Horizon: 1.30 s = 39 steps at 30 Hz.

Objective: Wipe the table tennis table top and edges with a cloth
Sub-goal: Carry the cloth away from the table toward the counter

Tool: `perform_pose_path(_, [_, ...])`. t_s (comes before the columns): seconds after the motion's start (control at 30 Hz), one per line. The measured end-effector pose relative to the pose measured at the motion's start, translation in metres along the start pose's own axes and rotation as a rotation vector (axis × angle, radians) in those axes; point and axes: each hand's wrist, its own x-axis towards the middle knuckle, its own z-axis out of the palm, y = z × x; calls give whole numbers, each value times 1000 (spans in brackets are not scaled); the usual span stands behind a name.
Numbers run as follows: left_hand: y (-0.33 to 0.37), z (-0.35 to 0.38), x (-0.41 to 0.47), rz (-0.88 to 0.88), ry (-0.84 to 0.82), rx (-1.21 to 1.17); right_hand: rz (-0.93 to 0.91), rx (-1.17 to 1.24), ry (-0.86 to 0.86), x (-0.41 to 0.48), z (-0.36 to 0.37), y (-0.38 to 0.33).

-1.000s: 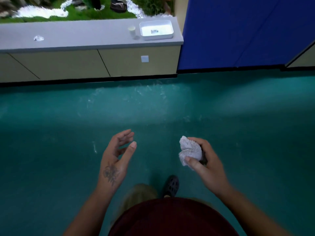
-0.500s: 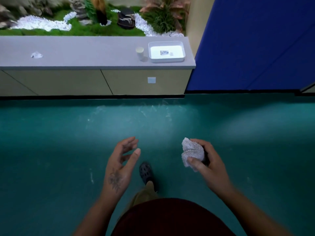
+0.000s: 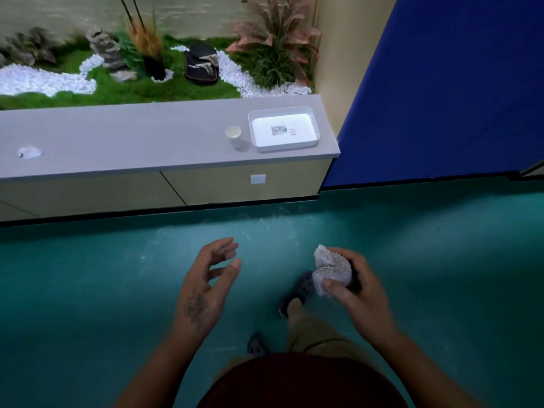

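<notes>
Grey cloth (image 3: 332,270) stays pinched in right hand (image 3: 363,293), left hand (image 3: 206,290) fingers (image 3: 225,249) spread, counter (image 3: 147,136) nearer

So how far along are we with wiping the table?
Done: only the pickup. The right hand grips a bunched cloth. In hand: the person stands on the green floor facing a counter, left hand open and empty, cloth touching no surface. Left: all the wiping, top and edges. I cannot tell whether the blue panel on the right is the table.
</notes>
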Motion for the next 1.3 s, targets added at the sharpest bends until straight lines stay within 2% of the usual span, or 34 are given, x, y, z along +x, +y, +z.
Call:
perform_pose_path(0.43, [42,42,213,-37,94,56,40,23,-109,263,-9,-28])
perform_pose_path(0.7, [46,50,313,-75,184,-14,107,55,-147,387,-2,-64])
perform_pose_path(0.87, [32,40,375,-97,167,-29,152,26,-131,447,19,-67])
perform_pose_path(1.1, [30,10,485,-111,56,-91,199,26,22,514,64,-80])
perform_pose_path(1.3, [29,-17,559,-138,-45,-54,216,10,42,563,105,-92])
